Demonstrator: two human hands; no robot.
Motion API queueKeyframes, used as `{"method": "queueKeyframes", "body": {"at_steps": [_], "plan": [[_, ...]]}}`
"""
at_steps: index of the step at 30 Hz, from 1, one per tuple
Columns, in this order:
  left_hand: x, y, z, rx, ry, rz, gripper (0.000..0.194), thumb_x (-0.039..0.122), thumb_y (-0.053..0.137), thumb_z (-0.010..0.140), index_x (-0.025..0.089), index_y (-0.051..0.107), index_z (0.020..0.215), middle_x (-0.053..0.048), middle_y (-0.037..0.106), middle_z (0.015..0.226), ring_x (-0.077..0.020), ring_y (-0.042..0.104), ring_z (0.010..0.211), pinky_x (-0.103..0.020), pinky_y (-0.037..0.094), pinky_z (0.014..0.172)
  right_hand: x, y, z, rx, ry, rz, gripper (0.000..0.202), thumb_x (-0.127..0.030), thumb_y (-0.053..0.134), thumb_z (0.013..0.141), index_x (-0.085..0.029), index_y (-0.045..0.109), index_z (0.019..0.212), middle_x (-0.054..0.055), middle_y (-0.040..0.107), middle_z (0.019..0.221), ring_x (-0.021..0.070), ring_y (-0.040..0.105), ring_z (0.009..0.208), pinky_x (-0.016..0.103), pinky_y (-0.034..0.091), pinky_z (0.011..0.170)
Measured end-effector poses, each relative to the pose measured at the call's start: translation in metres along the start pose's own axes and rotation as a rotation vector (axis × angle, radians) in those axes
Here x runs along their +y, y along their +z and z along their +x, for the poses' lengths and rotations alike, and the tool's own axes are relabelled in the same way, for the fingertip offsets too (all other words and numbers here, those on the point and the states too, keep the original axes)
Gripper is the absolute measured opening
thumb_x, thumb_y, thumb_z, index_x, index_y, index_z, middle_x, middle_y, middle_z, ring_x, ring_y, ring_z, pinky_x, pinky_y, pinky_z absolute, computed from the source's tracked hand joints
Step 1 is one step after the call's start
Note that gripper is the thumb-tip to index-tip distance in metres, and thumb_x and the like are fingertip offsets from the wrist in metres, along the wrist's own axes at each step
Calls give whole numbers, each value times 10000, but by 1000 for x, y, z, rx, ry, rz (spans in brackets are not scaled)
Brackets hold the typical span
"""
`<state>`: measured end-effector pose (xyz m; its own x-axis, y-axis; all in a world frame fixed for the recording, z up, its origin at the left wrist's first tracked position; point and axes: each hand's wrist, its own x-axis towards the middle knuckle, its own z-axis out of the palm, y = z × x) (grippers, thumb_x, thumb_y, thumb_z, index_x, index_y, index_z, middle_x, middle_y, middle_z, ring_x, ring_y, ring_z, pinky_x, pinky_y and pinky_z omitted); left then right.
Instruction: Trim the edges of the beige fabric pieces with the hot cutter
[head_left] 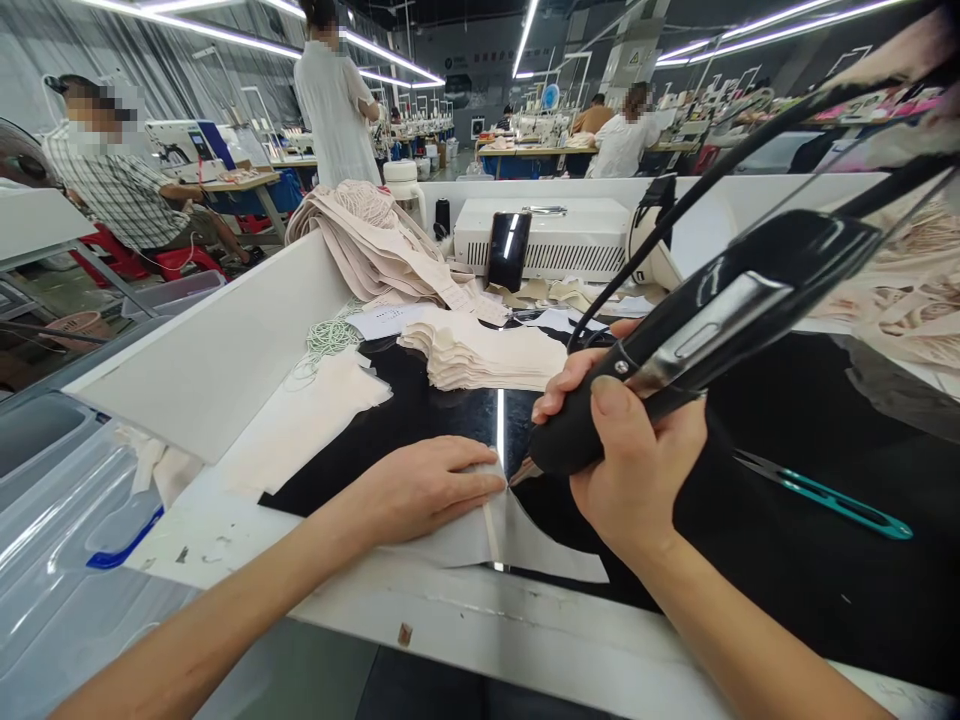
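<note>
"Gripping what?"
"The tool point(701, 335), with my right hand point(637, 450) wrapped round its lower part."
"And it points?"
"Blunt end just lower left of my grip, long axis slanting up-right beyond it. Further left, my left hand point(435, 490) lies flat on the pale cloth point(551, 550)."

Past the far side of the white-edged counter point(547, 622), rows of sewing tables point(551, 152) with blue sides recede toward a dark grey back wall point(474, 45) bearing faint lettering. Long strip lights point(525, 38) run overhead, above and beyond the counter. Grey curtains point(225, 65) hang far to its left, with red stools point(202, 262) nearer that side. Beyond it to the right rises a pale pillar point(628, 35) carrying a yellow warning sign; grey floor point(463, 165) shows behind it.
</note>
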<state>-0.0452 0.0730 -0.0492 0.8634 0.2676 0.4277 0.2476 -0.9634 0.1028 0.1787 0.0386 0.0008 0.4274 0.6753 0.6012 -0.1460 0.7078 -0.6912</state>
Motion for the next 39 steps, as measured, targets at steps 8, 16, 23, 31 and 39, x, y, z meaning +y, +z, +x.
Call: {"method": "queueKeyframes", "body": {"at_steps": [8,16,23,31,39], "plan": [[12,-10,11,58,41,9,286,264,596,1320,149,856,1352,-169,886,1379,-267,866,1283,-417,718,1210,-14,-8,3,48,-2,22,441,-542,1055,943,-323,755,1180,-56,750,873,168,711,611,341,656,590],[24,-10,12,-71,-12,-143,242,278,650,1301,166,860,1338,-141,875,1309,-249,856,1164,-362,716,1080,-17,-10,-3,34,17,10,458,-576,1059,925,-303,718,1061,-57,764,842,161,717,584,314,664,567],[20,-12,3,-75,13,-142,299,307,595,1332,176,845,1430,-142,882,1389,-257,864,1250,-381,710,1142,-15,-5,-4,13,34,41,517,-588,1068,926,-328,714,1199,-65,787,866,171,729,594,329,678,563],[21,-12,5,-45,36,-140,317,305,594,1332,151,863,1399,-161,882,1392,-270,872,1255,-392,714,1141,-9,-3,-9,0,30,37,454,-531,1046,964,-308,689,1135,-67,796,867,156,735,608,305,660,574],[29,-14,2,-62,-4,-68,236,281,660,1303,201,860,1400,-114,899,1402,-255,871,1311,-450,626,1360,-32,-14,-8,53,40,6,485,-563,1075,897,-334,760,1188,-53,784,852,189,720,590,356,670,544]]}}
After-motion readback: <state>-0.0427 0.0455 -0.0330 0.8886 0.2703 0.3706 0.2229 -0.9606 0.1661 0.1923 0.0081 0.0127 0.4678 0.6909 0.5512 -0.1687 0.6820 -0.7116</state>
